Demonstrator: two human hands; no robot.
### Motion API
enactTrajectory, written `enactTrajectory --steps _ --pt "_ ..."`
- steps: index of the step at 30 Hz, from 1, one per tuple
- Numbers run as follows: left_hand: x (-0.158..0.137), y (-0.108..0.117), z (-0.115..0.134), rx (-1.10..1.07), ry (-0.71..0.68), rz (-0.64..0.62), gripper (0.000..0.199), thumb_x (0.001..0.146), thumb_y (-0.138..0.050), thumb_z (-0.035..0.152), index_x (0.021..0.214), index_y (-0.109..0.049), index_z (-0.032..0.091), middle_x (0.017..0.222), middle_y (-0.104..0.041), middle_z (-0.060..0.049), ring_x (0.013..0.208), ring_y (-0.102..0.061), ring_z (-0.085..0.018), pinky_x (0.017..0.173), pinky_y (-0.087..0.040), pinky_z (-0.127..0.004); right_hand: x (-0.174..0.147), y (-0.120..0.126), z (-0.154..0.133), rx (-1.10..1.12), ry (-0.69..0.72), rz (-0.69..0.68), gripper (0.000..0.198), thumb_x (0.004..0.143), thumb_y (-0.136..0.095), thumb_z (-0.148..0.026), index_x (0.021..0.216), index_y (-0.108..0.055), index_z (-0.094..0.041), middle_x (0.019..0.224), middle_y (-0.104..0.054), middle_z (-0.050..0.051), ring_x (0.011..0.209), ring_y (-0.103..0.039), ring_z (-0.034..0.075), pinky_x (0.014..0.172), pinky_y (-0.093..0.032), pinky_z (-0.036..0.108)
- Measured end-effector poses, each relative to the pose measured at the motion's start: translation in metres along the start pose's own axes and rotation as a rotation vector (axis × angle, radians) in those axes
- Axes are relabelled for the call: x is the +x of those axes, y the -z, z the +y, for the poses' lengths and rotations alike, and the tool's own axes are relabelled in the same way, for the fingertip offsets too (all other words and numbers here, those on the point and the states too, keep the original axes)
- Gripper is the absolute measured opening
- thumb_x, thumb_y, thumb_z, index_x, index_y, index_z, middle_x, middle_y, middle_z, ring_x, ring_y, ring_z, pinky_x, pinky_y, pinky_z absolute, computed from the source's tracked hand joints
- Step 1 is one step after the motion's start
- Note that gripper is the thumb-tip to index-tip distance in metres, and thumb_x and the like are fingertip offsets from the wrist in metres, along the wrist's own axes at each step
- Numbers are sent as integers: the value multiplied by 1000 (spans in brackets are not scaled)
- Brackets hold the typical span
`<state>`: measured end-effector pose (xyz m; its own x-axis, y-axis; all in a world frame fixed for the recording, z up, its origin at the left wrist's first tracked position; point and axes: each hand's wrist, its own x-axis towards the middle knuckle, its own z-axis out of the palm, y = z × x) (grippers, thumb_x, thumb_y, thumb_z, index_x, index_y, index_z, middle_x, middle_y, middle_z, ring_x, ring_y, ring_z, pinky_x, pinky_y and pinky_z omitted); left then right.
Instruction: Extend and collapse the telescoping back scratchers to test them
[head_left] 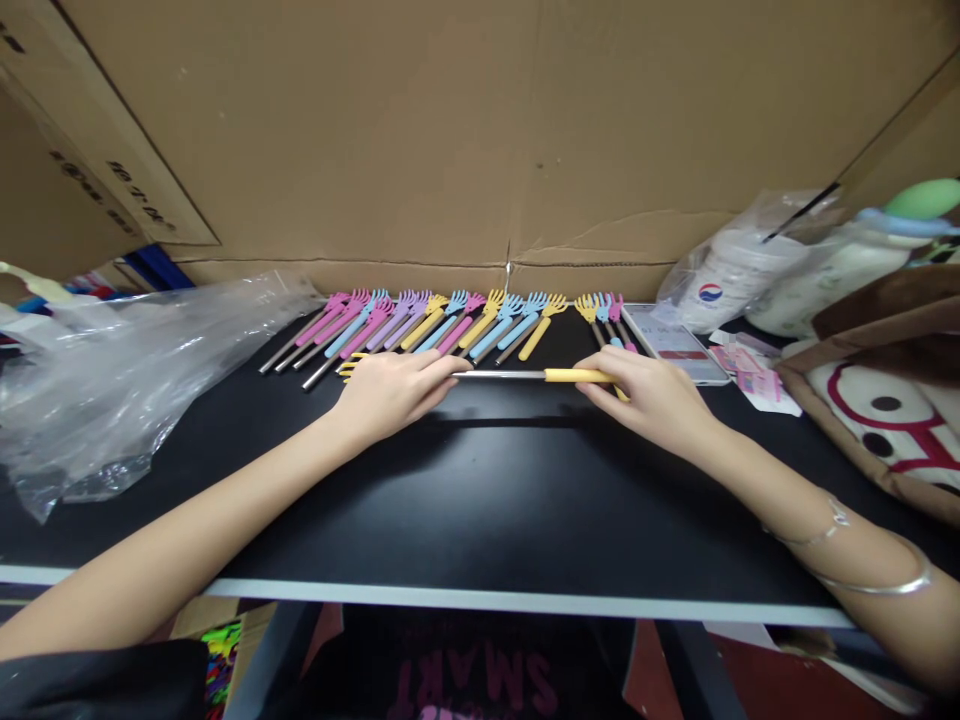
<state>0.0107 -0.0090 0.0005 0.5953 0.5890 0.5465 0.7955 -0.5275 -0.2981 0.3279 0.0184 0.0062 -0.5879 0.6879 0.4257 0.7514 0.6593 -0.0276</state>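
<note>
1. The left hand was closed around the metal shaft of the yellow-handled scratcher; the right hand was closed around its handle.
2. Its long axis ran left to right between them.
3. Other scratchers lay farther off.

The left forearm was left bare below a loose black sleeve. The left hand and right hand were also left bare. The right forearm was circled by two pieces of silver-coloured jewellery: nearer the wrist, a thin bracelet was worn, trimmed with a small shiny charm; farther up, a thicker, smooth bangle. A dimly lit black top was printed with large pink capital letters, seen upside down, by which SMART was spelled.
</note>
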Motion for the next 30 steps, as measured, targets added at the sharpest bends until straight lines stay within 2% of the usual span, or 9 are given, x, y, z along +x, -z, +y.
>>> enactTrajectory --steps 12,18,24,30 --pt "0 2 1 -105 -5 -3 26 95 -40 27 103 -64 22 96 -73 0 79 -69 -12 51 -37 -21 0 -2 2 179 29 -43 18 92 -47 -32 98 -60 -21 91 -65 4 71 -57 14 61 -41 26" --pt "0 5 2 -104 -33 25 25 92 -43 22 107 -63 23 92 -71 1 79 -68 -12 50 -36 -23 0 -1 -2 209 52 -41 18 92 -46 -31 98 -60 -21 89 -66 5 73 -59 15 62 -43 26" --pt "1 6 6 -114 -10 56 22 90 -46 22 102 -64 22 92 -72 2 80 -67 -12 54 -38 -23 0 -3 -1 179 80 -36 16 92 -48 -29 97 -61 -20 86 -65 4 72 -59 14 62 -43 25" --pt "0 3 7 -150 14 19 22 90 -47 24 101 -66 23 93 -72 1 82 -67 -13 54 -39 -22 0 -4 -3 101 101 -71 19 93 -47 -31 99 -61 -21 88 -69 3 70 -62 14 60 -43 24"
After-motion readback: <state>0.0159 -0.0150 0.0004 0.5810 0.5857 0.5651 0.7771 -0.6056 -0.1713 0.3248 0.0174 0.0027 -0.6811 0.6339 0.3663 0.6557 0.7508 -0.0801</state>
